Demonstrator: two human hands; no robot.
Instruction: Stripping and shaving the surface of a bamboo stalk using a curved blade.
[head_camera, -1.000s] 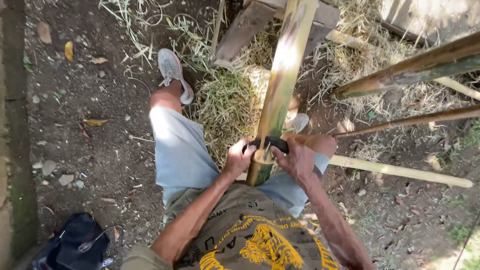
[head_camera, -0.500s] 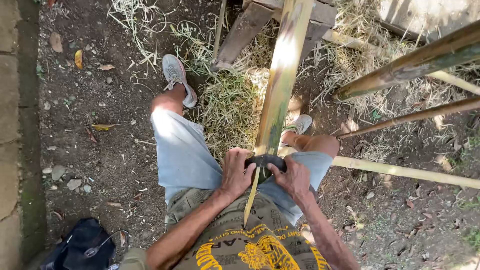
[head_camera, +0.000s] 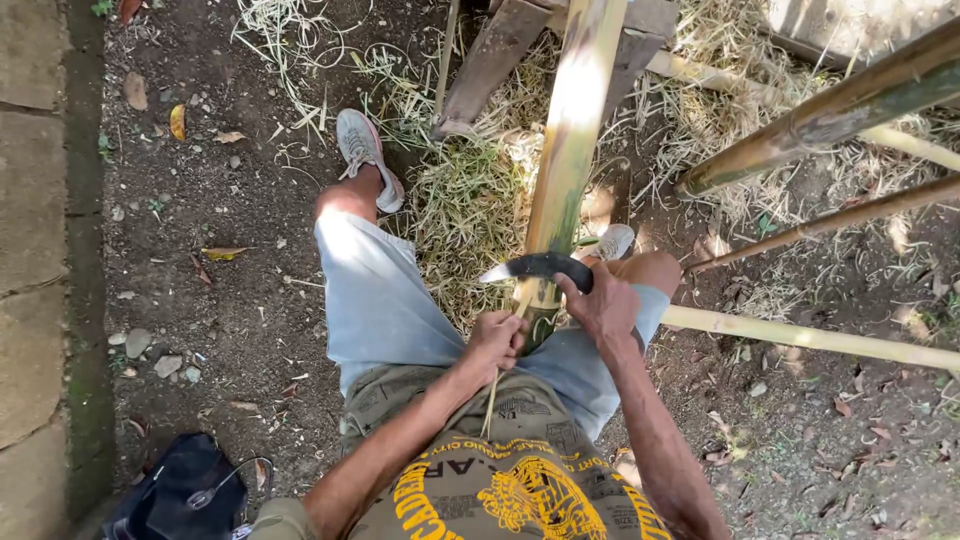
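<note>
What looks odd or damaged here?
The bamboo pole has its green skin shaved off, leaving pale wood. Shavings lie scattered on the ground below. The curved blade in the right hand rests across it.

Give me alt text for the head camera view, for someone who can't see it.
Seen from above, a seated person's right hand holds a dark curved blade against a long bamboo pole between their knees, while the left hand pinches a thin peeled strip. Shavings cover the dirt ground; more bamboo poles lie at the right.
</note>
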